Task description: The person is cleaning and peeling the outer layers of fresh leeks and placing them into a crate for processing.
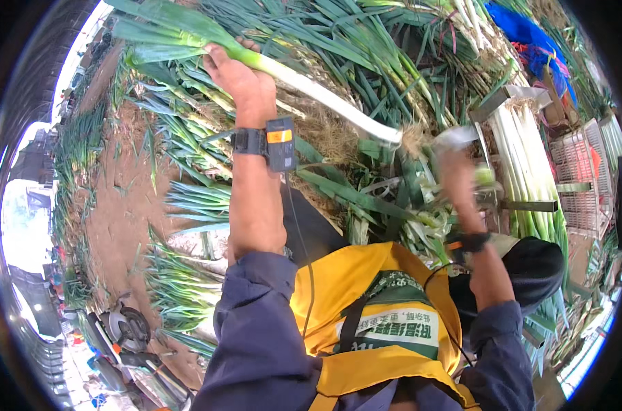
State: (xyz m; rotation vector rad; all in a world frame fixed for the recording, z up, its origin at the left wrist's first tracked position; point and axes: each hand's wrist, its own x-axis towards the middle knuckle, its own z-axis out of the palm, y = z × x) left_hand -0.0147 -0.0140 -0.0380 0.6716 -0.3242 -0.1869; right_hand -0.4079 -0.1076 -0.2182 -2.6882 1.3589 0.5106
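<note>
My left hand [239,72] is closed round a long leek [328,99] where its green leaves meet the white shank. The leek slants across the upper middle, leaves to the upper left, its brown root tuft near my right hand. My right hand [456,168] is smeared by motion beside those roots, and a pale, blurred thing shows at its fingers. Whether the hand grips it I cannot make out. To the right, a bundle of white-shanked leeks [527,154] lies in a metal frame [506,99]. Peeled leaf scraps [420,229] are heaped below my right hand.
Untrimmed leeks [386,61] with rooty ends are piled across the far side. More leek bunches [187,288] lie on the brown soil [129,181] to the left. A pale plastic crate [578,168] stands at the right, blue sheeting [527,34] behind it. A wheeled vehicle [126,329] is at lower left.
</note>
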